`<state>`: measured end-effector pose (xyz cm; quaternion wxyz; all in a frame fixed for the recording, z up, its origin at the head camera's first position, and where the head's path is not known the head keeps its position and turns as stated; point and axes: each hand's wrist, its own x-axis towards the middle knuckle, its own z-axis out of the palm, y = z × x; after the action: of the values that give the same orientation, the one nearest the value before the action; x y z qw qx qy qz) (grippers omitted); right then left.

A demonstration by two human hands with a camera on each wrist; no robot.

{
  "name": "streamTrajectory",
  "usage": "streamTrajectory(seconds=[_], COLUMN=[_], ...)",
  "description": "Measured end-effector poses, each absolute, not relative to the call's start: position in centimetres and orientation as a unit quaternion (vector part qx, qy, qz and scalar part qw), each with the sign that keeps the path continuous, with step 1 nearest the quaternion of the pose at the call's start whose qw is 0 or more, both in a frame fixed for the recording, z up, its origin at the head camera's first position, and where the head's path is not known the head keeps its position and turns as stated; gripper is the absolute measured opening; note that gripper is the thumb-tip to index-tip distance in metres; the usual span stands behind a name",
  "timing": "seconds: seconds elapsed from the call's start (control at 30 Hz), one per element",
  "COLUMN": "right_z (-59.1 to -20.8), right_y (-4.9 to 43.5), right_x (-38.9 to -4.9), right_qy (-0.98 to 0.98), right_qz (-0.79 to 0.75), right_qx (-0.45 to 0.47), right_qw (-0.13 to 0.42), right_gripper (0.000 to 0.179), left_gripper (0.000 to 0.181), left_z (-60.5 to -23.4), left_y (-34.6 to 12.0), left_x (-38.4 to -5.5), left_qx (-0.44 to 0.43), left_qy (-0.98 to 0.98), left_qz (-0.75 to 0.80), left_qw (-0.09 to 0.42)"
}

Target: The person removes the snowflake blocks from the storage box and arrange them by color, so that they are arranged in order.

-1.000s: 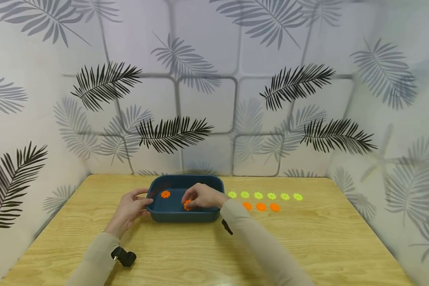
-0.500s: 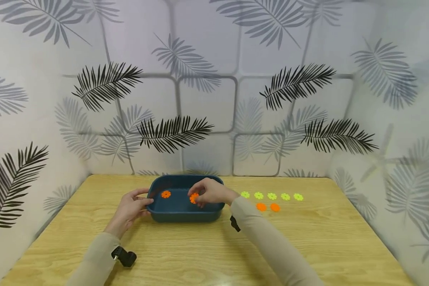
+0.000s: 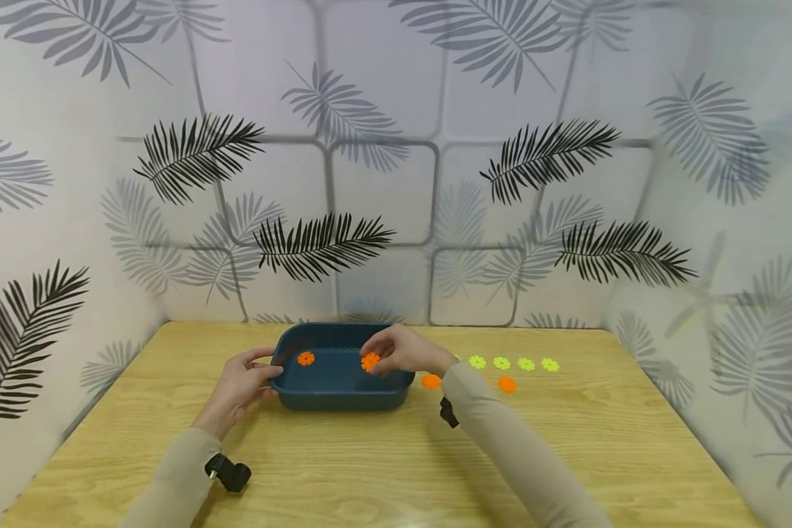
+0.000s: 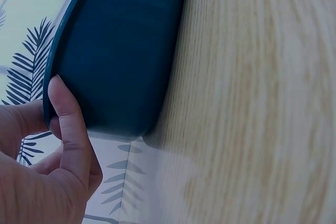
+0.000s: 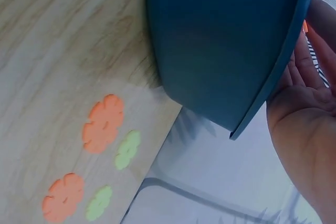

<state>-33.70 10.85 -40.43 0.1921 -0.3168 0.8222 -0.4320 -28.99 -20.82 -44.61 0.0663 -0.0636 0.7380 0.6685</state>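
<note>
A dark blue plastic tub (image 3: 343, 400) stands at the back of the table. My left hand (image 3: 240, 381) grips its left rim; in the left wrist view thumb and fingers of that hand (image 4: 63, 156) pinch the rim from both sides. Over the tub's right part, my right hand (image 3: 409, 350) pinches an orange flower-shaped piece (image 3: 370, 362) between thumb and fingers. Another orange flower-shaped piece (image 3: 306, 358) lies in the tub on the left. In the right wrist view the tub's wall (image 5: 220, 40) hides most of the fingers of my right hand (image 5: 304, 124).
Right of the tub, yellow-green flower-shaped pieces (image 3: 501, 363) lie in a row on the wooden table (image 3: 343, 469). Nearer, orange ones (image 3: 507, 384) form a second row, partly behind my right sleeve (image 3: 501, 433). A leaf-patterned wall (image 3: 383, 286) rises behind.
My right hand has moved right and slightly up inside the tub with the orange flower-shaped piece, from low in the middle toward the right end. The left hand stays on the rim.
</note>
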Motion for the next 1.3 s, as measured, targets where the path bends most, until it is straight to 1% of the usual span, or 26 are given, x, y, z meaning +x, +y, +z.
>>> streamTrajectory(seconds=[0.23, 0.47, 0.77, 1.13, 1.3], right_z=[-41.2, -41.1, -40.8, -41.2, -41.5], right_y=[11.9, 12.9, 14.0, 15.5, 16.2], right_x=[-33.8, -33.7, -33.0, -32.7, -32.5], right_qy=[0.827, 0.835, 0.825, 0.825, 0.820], right_qz=[-0.431, -0.433, -0.451, -0.471, -0.484], right_qx=[-0.310, -0.296, -0.304, -0.285, -0.273], right_qw=[0.182, 0.165, 0.152, 0.131, 0.135], right_gripper=[0.035, 0.035, 0.037, 0.031, 0.029], left_gripper=[0.053, 0.052, 0.053, 0.053, 0.053], left_z=[-44.6, -44.6, -44.4, -44.4, -44.4], left_y=[-20.8, -20.8, -20.7, -20.8, -20.7], left_x=[-29.0, -29.0, -28.9, -28.8, -28.8], left_qx=[-0.063, -0.064, -0.056, -0.054, -0.056], left_qy=[0.739, 0.740, 0.742, 0.746, 0.747], left_qz=[0.667, 0.666, 0.665, 0.660, 0.660], left_qw=[0.067, 0.068, 0.068, 0.066, 0.068])
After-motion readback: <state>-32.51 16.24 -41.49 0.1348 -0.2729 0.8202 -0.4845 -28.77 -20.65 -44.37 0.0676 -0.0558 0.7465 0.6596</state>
